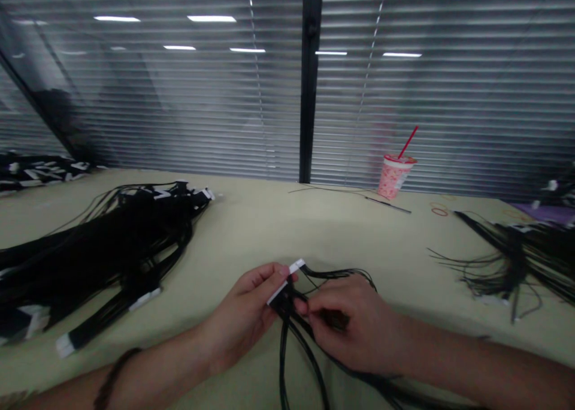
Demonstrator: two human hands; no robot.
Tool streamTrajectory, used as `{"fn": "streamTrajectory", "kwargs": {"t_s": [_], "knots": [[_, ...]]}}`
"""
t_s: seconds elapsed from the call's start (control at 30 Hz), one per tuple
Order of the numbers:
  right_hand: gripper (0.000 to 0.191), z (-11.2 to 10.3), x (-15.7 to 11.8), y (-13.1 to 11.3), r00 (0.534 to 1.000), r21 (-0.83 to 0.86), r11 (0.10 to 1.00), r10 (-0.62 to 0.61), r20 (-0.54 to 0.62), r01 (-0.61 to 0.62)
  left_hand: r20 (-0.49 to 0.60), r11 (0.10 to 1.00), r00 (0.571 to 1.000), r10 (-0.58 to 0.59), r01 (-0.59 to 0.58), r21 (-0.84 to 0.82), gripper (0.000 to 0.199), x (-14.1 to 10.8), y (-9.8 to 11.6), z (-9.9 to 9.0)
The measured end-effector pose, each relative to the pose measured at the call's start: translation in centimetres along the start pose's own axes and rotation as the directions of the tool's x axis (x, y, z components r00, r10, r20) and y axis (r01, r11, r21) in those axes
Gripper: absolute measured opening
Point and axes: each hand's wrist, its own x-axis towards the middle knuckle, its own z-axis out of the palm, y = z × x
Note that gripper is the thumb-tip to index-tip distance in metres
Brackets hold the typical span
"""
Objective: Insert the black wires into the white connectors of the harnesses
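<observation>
Near the front middle of the table, my left hand (254, 314) pinches a white connector (296, 266) between thumb and fingers. Black wires (309, 353) run from the connectors down toward the front edge of the view. Just below it lies a second white strip (277, 292), close to my left fingertips. My right hand (350, 320) is closed, thumb and index finger together on the black wires just right of the connectors. Some thin wires loop over behind my right fingers.
A large bundle of black cables (103, 242) with white ends covers the left of the table (251, 218). More cables (516, 254) lie at the right. A pink cup (393, 176) with a straw, a thin tool (389, 204) and a rubber band (439, 212) are at the back.
</observation>
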Motion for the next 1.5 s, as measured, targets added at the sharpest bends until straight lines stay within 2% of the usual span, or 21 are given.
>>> {"fn": "streamTrajectory", "kwargs": {"t_s": [0.07,0.17,0.23,0.3,0.4,0.47,0.53,0.6,0.7,0.83,0.9,0.97,1.0,1.1,1.17,1.23,1.5], "knots": [[0.016,0.0,0.2,0.4,0.993,0.172,0.978,0.118,0.012,-0.119,-0.004,0.999,0.999,0.045,-0.045,-0.012,0.013,0.0,0.1,0.1],[0.016,-0.3,0.5,0.7,0.966,0.39,0.884,0.233,0.109,-0.257,-0.024,0.992,0.993,0.119,-0.12,-0.037,0.01,0.2,0.3,0.0],[0.02,-0.6,0.7,0.6,0.953,0.428,0.851,0.271,0.137,-0.304,-0.036,0.989,0.989,0.146,-0.147,-0.033,0.01,0.2,0.4,0.0],[0.023,-0.9,0.7,0.3,0.954,0.404,0.865,0.272,0.123,-0.299,-0.025,0.987,0.987,0.159,-0.159,-0.01,0.01,0.2,0.5,-0.1],[0.015,-0.9,0.6,-0.2,0.982,0.26,0.947,0.176,0.066,-0.188,0.0,0.986,0.986,0.165,-0.165,0.024,0.011,0.1,0.6,-0.1],[0.009,-0.8,0.4,-0.5,0.998,0.096,0.993,0.066,0.013,-0.067,-0.001,0.986,0.987,0.161,-0.161,0.038,0.012,-0.1,0.6,-0.1],[0.014,-0.7,0.3,-0.6,0.999,-0.103,0.994,-0.035,-0.002,0.035,0.0,0.987,0.988,0.153,-0.153,0.044,0.013,-0.2,0.5,0.1],[0.019,-0.8,0.2,-0.6,0.992,-0.314,0.942,-0.125,0.011,0.122,0.006,0.989,0.989,0.148,-0.148,0.03,0.013,-0.2,0.5,0.2],[0.019,-1.0,-0.2,-0.9,0.964,-0.576,0.781,-0.264,0.045,0.241,0.031,0.99,0.989,0.144,-0.144,0.005,0.014,-0.2,0.6,0.3],[0.023,-1.2,-0.8,-1.4,0.918,-0.688,0.645,-0.388,0.083,0.334,0.16,0.985,0.973,0.169,-0.174,0.017,0.006,-0.4,0.6,-0.2],[0.024,-1.2,-1.0,-1.6,0.91,-0.697,0.626,-0.403,0.093,0.349,0.218,0.98,0.959,0.181,-0.195,0.044,0.015,-0.4,0.5,-0.6],[0.022,-1.1,-1.0,-1.6,0.913,-0.685,0.645,-0.402,0.072,0.338,0.24,0.976,0.953,0.185,-0.206,0.068,0.018,-0.3,0.4,-0.9],[0.02,-1.1,-0.9,-1.6,0.922,-0.662,0.682,-0.386,0.035,0.311,0.249,0.974,0.95,0.188,-0.212,0.076,0.018,-0.3,0.4,-1.0],[0.015,-1.0,-0.7,-1.6,0.969,-0.502,0.847,-0.24,-0.063,0.178,0.277,0.965,0.937,0.214,-0.246,0.087,0.018,0.0,0.4,-1.1],[0.014,-0.9,-0.5,-1.5,0.989,-0.389,0.915,-0.138,-0.05,0.108,0.276,0.964,0.937,0.214,-0.248,0.093,0.018,0.1,0.5,-1.1],[0.014,-0.8,-0.3,-1.5,0.995,-0.326,0.941,-0.101,-0.023,0.088,0.257,0.968,0.946,0.195,-0.227,0.102,0.019,0.1,0.4,-1.1],[0.012,-0.8,0.2,-2.1,0.998,-0.123,0.992,0.004,-0.063,-0.012,0.248,0.969,0.952,0.178,-0.213,0.125,0.021,0.1,-0.3,-1.4]]}}
